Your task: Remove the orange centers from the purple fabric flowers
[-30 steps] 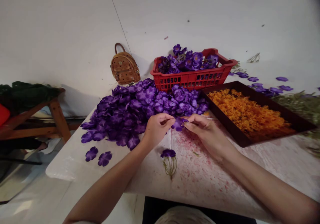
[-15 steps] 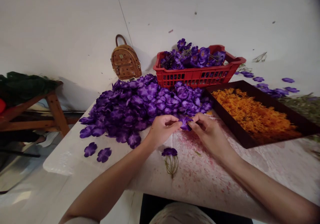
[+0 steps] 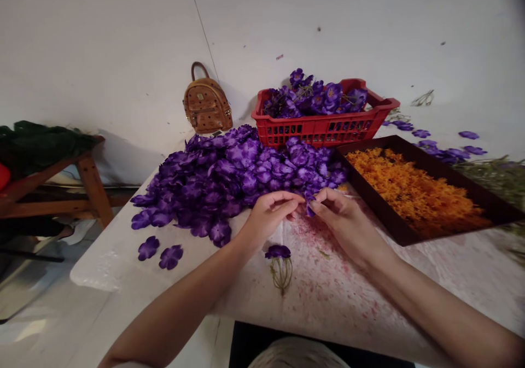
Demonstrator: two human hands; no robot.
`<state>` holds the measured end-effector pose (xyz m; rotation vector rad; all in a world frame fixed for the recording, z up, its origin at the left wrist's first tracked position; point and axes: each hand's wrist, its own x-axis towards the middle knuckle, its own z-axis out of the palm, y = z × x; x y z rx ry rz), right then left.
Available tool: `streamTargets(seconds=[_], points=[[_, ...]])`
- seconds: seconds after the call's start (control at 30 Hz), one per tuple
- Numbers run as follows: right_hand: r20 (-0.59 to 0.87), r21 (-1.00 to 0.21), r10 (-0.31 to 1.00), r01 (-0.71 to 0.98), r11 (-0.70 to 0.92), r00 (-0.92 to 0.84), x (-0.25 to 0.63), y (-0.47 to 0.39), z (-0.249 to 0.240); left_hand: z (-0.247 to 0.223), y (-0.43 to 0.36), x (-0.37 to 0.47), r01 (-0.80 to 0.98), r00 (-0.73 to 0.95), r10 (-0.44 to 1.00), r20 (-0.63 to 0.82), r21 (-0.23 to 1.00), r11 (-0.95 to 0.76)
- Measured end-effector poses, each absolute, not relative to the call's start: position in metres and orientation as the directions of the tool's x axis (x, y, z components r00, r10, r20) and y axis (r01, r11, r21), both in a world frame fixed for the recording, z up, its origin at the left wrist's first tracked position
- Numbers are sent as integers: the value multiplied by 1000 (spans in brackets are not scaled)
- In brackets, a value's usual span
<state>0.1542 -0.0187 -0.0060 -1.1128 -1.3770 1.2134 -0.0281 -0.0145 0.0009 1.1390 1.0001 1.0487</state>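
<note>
Pinched between thumb and fingers of my right hand (image 3: pixel 338 215) is a purple artificial flower petal piece (image 3: pixel 309 203), turned nearly edge-on. From the other side, my left hand (image 3: pixel 273 214) meets its left edge with closed fingertips; the exact grip is partly hidden. Just behind both hands lies a big heap of purple petal pieces (image 3: pixel 213 176). Below them, on the covered table (image 3: pixel 246 291), a purple flower head with thin green stems (image 3: pixel 280 264) lies by itself.
A red plastic basket (image 3: pixel 324 122) of purple flowers stands behind the heap. To the right is a dark tray (image 3: pixel 404 235) of orange flower centres (image 3: pixel 414 193), with green stems (image 3: pixel 496 174) beyond. A brown backpack (image 3: pixel 207 105) leans on the wall. Two loose petals (image 3: pixel 171 257) lie left.
The petal piece has turned from facing me broadly to nearly edge-on between my fingers. My left fingertips have shifted slightly right. The view has tilted up a little.
</note>
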Motion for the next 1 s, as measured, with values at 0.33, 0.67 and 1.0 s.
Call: streamTargets(seconds=[0.33,0.67,1.0], points=[[-106,-955,968,-247,-162,-226,151,-23,0,-2,-22,-24,293,121,953,277,908,-300],[-77,-976,981,-186,-110,-177,153,-22,4,5,-17,-25,12,196,981,18,1000,-21],[127,-981,942,103,166,-311,153,-21,7,-4,-14,-24,-332,237,956,-173,910,247]])
